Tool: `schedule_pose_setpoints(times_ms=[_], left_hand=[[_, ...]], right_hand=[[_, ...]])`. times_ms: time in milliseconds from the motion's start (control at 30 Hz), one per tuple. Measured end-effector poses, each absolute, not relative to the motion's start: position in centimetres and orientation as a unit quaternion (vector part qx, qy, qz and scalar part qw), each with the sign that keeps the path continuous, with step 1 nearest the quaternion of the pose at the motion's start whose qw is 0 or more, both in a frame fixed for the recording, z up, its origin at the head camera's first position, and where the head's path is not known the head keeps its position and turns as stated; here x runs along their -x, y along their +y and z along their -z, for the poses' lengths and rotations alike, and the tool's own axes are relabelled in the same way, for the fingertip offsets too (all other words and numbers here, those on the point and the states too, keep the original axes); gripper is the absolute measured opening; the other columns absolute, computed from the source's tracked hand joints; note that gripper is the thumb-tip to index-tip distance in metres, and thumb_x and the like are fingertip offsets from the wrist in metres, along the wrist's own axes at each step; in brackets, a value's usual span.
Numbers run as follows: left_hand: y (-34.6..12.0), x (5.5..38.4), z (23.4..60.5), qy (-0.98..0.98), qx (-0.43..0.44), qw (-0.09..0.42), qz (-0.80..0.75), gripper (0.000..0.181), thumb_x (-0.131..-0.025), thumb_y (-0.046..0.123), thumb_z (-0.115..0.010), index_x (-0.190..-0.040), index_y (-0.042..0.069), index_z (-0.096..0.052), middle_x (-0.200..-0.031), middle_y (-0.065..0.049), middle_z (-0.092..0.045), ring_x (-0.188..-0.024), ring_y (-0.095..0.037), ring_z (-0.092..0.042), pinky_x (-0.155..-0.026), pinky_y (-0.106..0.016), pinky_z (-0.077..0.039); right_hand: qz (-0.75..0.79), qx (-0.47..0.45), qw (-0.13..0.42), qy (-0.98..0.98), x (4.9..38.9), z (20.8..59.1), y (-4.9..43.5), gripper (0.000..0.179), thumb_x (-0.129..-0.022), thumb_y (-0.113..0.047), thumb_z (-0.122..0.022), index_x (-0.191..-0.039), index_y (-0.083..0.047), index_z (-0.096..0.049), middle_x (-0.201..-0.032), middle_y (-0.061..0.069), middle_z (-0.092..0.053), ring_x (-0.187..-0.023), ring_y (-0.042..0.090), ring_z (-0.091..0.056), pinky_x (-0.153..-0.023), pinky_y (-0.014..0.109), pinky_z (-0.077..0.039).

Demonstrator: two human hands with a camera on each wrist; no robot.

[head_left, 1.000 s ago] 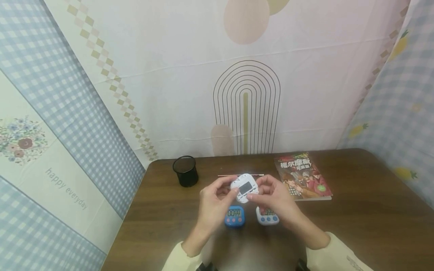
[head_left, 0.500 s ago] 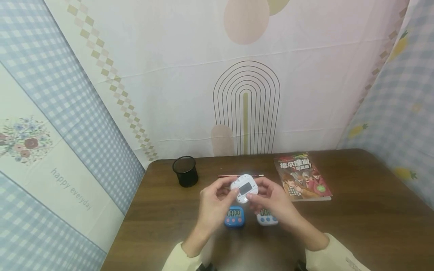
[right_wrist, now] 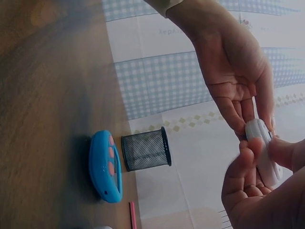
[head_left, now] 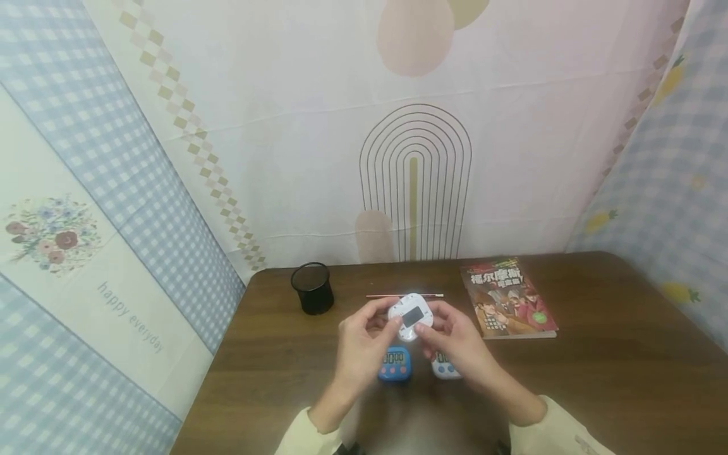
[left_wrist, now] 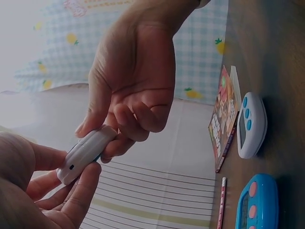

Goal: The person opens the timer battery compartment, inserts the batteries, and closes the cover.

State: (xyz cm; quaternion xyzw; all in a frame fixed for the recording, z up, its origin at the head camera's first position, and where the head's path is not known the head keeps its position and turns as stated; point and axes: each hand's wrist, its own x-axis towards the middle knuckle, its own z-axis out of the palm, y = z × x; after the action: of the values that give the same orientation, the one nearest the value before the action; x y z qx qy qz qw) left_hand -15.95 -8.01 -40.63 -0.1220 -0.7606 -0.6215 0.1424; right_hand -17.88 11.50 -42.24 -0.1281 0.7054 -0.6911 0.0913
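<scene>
A white digital timer [head_left: 414,308] is held up above the table, its back with a dark rectangle facing me in the head view. My left hand [head_left: 361,344] pinches its left edge, thumb on the back and fingers behind. On the opposite side my right hand [head_left: 462,341] pinches it, the thumb pressing near the lower right edge. In the left wrist view the timer [left_wrist: 86,153] shows its thick rim edge-on between both hands. Beneath the hands, a blue timer [head_left: 395,364] stands on the table beside another white timer [head_left: 445,368], partly hidden by my right hand.
A black mesh pen holder [head_left: 316,297] stands at the back left of the brown table [head_left: 267,379]. Behind the hands lies a thin red-and-white stick [head_left: 378,296]. A comic-style book [head_left: 512,300] lies at the back right. Patterned cloth [head_left: 284,158] hangs behind the table.
My right hand has shifted slightly left and its fingers have drawn in, covering more of the white timer on the table. The held timer stays nearly in place.
</scene>
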Motion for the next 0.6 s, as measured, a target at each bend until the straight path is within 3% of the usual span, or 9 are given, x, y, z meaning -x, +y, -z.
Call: schedule_pose_setpoints(times_ms=[267, 433, 600], left_hand=[[-7.65, 16.02, 40.59, -0.765, 0.127, 0.153, 0.612, 0.027, -0.096, 0.005, -0.077, -0.123, 0.012, -0.077, -0.107, -0.008, -0.079, -0.082, -0.016, -0.072, -0.074, -0.022, -0.063], [-7.83, 16.1, 40.47, -0.774, 0.127, 0.151, 0.601, 0.028, -0.095, 0.002, -0.076, -0.122, 0.011, -0.077, -0.103, -0.008, -0.079, -0.08, -0.015, -0.07, -0.072, -0.023, -0.063], [-8.37, 15.99, 40.55, -0.777, 0.12, 0.153, 0.599, 0.033, -0.095, 0.001, -0.076, -0.126, 0.01, -0.074, -0.108, -0.01, -0.079, -0.083, -0.017, -0.072, -0.074, -0.024, -0.063]], right_hand=[[0.704, 0.117, 0.083, 0.696, 17.79, 42.36, 11.31, 0.043, -0.1, -0.007, -0.07, -0.135, 0.007, -0.052, -0.091, 0.01, -0.073, -0.062, 0.011, -0.057, -0.056, 0.022, -0.051], [0.693, 0.117, 0.079, 0.707, 17.88, 42.39, 11.23, 0.044, -0.099, -0.008, -0.071, -0.136, 0.006, -0.053, -0.099, 0.015, -0.076, -0.068, 0.013, -0.065, -0.063, 0.026, -0.059], [0.61, 0.159, -0.012, 0.776, 18.07, 42.57, 10.78, 0.052, -0.092, -0.011, -0.081, -0.138, -0.003, -0.059, -0.115, 0.017, -0.075, -0.087, 0.012, -0.072, -0.073, 0.028, -0.064]])
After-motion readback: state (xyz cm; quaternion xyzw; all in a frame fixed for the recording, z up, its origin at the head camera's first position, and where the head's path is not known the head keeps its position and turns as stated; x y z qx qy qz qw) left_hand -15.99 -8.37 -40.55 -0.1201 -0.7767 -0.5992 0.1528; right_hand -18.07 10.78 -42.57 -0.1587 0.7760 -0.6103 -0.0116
